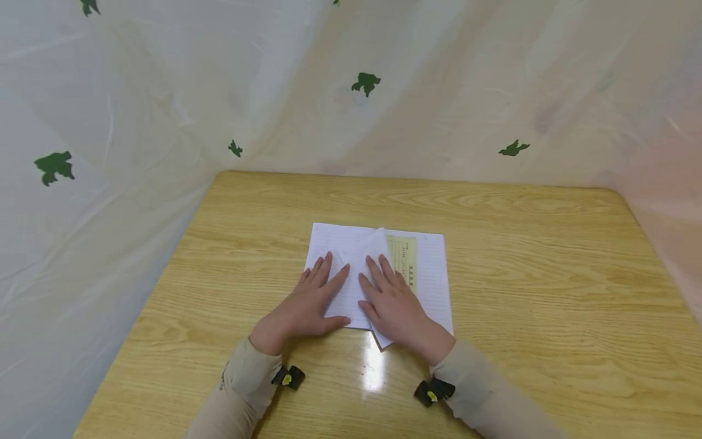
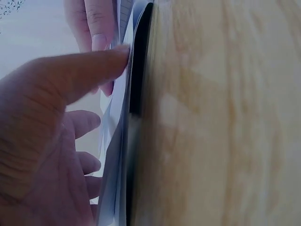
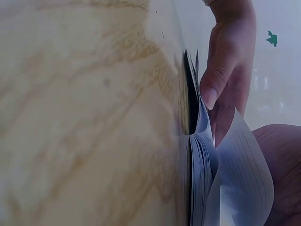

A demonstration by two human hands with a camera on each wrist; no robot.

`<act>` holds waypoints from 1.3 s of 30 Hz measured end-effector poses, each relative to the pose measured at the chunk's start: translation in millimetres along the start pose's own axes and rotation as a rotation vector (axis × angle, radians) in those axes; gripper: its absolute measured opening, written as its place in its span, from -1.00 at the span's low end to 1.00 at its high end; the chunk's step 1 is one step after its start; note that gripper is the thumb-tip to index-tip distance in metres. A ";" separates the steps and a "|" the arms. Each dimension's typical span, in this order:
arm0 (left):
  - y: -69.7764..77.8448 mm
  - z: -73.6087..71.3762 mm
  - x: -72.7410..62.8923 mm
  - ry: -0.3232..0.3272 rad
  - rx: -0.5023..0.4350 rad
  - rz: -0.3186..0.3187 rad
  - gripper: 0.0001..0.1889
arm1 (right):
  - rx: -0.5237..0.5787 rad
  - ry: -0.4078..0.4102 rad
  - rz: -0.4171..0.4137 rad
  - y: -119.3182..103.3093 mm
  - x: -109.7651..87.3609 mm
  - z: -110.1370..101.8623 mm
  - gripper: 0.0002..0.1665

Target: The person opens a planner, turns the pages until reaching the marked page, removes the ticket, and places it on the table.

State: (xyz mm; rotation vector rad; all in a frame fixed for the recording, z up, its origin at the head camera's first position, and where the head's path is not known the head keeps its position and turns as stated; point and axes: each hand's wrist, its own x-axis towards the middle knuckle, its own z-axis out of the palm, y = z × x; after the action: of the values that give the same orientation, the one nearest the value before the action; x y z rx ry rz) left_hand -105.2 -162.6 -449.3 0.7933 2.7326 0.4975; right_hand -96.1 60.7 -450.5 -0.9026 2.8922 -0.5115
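Observation:
An open notebook (image 1: 433,274) with white lined pages lies on the table, one of its leaves folded over at a slant near the middle. My left hand (image 1: 307,305) rests with spread fingers on the left page; in the left wrist view its thumb (image 2: 94,70) touches the paper near the edge. Over the folded leaf (image 1: 367,250) lies my right hand (image 1: 395,305), fingers spread and nearly straight. A pale yellow printed sheet (image 1: 406,259) shows beside that leaf, partly covered by the right hand. In the right wrist view a lined leaf (image 3: 244,174) bulges up from the page stack.
The wooden table (image 1: 548,274) extends around the notebook on all sides. Behind it hangs a pale curtain (image 1: 439,91) with green leaf- and bird-like shapes. Black bands with small dark devices (image 1: 433,392) sit at both wrists.

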 end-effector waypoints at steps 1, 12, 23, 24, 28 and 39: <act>-0.1 0.1 0.0 0.000 0.000 0.000 -0.05 | -0.010 0.000 -0.003 -0.6 0.3 0.5 -0.39; 1.2 -0.2 0.0 0.024 -0.018 -0.003 -0.15 | 0.012 0.040 -0.058 -8.6 3.7 4.5 -0.44; 1.1 0.0 -1.9 0.049 -0.015 -0.015 -0.05 | 0.011 0.062 -0.036 -13.9 3.9 7.4 -0.44; 1.1 0.0 -2.0 0.050 -0.014 -0.015 -0.05 | 0.016 0.067 -0.013 -14.2 3.8 7.2 -0.42; 2.0 -1.0 -2.0 0.056 -0.011 -0.015 -0.05 | 0.042 0.082 0.073 -14.5 3.2 7.2 -0.31; 3.5 -1.9 -1.8 0.071 0.044 0.002 -0.08 | 0.132 0.064 0.041 -20.4 3.0 7.8 -0.21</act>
State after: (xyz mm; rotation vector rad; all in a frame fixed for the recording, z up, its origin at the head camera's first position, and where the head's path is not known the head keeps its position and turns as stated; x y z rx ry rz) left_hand -102.7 -161.4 -445.9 0.8041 2.8176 0.4763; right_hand -86.2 40.9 -451.0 -0.8207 2.8847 -0.7309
